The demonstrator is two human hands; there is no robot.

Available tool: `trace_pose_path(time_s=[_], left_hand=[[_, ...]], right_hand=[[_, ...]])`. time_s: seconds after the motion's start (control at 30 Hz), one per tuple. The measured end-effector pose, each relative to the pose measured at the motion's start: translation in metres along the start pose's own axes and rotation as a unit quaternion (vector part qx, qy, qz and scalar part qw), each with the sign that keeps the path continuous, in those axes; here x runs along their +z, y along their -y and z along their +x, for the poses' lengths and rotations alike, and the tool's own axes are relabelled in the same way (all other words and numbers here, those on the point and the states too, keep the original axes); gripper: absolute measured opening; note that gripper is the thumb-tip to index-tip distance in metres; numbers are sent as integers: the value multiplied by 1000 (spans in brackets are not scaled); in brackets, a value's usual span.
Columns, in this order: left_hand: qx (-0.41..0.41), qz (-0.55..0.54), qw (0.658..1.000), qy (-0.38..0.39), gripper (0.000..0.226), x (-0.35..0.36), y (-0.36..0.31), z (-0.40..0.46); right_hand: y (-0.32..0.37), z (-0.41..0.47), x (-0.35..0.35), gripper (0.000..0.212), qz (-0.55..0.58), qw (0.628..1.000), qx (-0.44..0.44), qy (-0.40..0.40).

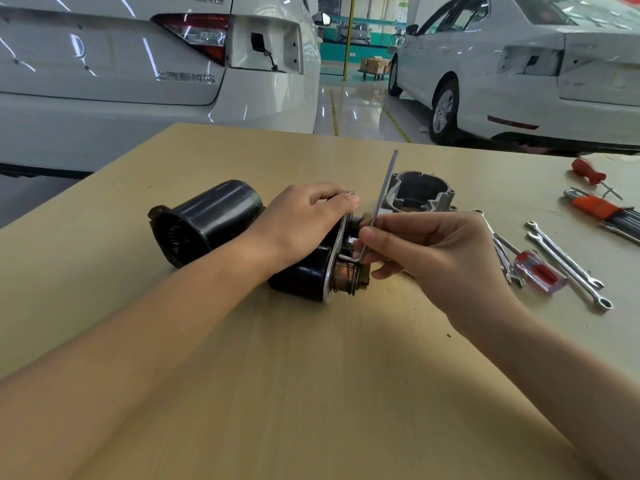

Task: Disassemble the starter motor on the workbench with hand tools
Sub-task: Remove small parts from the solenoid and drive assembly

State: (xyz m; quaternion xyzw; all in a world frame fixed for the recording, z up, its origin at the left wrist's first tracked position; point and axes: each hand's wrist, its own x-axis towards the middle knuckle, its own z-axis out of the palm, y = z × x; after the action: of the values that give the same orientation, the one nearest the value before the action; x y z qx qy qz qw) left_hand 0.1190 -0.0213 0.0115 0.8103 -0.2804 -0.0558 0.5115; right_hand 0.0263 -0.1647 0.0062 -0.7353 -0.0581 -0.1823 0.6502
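Black starter motor (207, 220) part-hidden by left hand (304, 220), right hand (433, 251) pinching hex key (384, 192)

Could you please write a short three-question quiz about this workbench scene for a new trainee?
1. True or false: the right hand holds a hex key.
2. What does the left hand grip?
A. starter motor
B. grey housing
C. hammer
3. Fill in: the combination wrenches lie to the ___ of the hands.

Key: 1 true; 2 A; 3 right.
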Motion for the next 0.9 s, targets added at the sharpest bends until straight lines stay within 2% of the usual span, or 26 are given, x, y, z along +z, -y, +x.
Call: trace_pose_path(time_s=[0.1,0.17,0.23,0.3,0.4,0.47,0.53,0.6,0.7,0.8,0.83,0.9], left_hand=[[2,-2,1000,-1,26,1,0,0],[-2,-5,1000,-4,21,0,0,0],[-4,-8,1000,-2,19,0,1,0],[-3,-7,1000,0,22,0,3,2],[-4,-8,1000,-8,20,0,3,2],[-1,-2,1000,-7,21,0,4,2],[6,4,1000,-5,23,0,4,2],[13,10,1000,-5,23,-1,4,1],[20,22,1000,-5,25,-1,4,0],[16,21,1000,-11,27,0,3,-1],[15,19,1000,-12,27,0,3,-2],[13,17,1000,-8,28,0,2,-2]], right_hand=[[-1,-1,2,15,-35,998,-50,-2],[-1,-1,2,17,-109,986,-128,-4],[0,-1,1,14,-246,930,-271,17],[-1,-4,-4,10,-353,846,-393,71],[-7,-9,-11,15,-460,737,-475,140],[-9,-11,-13,19,-484,705,-494,154],[-8,-12,-13,19,-489,698,-501,153],[-6,-10,-13,15,-465,724,-488,146],[-2,-8,-12,11,-351,836,-417,60],[-2,-8,-5,13,-171,959,-222,-44],[-3,-8,-3,13,-106,982,-148,-48],[-6,-6,-2,12,-44,996,-66,-37]])
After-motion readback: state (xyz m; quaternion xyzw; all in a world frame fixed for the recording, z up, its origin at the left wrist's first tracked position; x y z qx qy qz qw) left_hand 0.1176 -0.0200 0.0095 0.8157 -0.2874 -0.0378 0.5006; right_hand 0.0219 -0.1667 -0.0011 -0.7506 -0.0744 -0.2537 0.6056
